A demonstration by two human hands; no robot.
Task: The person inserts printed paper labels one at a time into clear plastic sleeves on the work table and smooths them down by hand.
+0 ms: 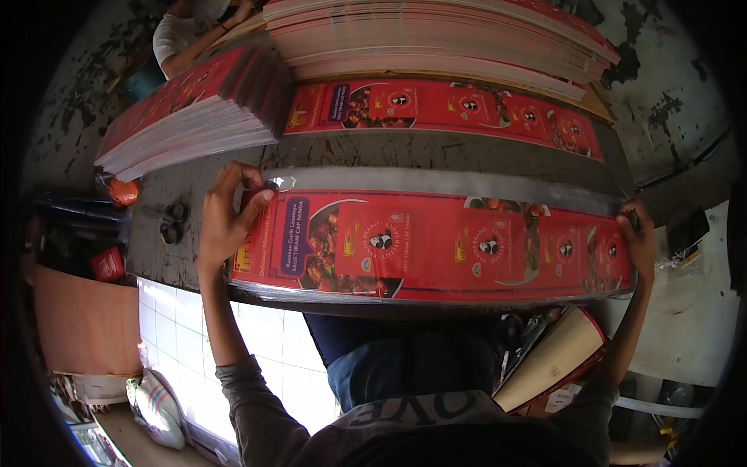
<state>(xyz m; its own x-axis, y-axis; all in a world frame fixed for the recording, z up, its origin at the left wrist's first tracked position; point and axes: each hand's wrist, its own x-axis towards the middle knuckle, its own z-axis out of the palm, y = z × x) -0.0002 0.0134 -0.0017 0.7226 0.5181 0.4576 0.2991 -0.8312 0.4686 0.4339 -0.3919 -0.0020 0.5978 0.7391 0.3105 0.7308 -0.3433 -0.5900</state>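
A long red printed sheet (436,245) with food pictures and panda logos lies across the table in front of me, on a stack whose edges show at the front. Clear plastic film (436,184) reaches past its far edge. At the left end, my left hand (229,214) pinches the film's far corner between thumb and fingers, beside a small dark object. My right hand (638,229) is at the right end, its fingers closed on the sheet's or film's edge; which of the two I cannot tell.
Behind lies another red sheet (428,109), below a tall pile of sheets (420,47). A second stack (194,109) stands back left. Scissors (172,222) rest on the dark table (156,253), near an orange object (123,191). Another person's arm (194,48) shows at the top left.
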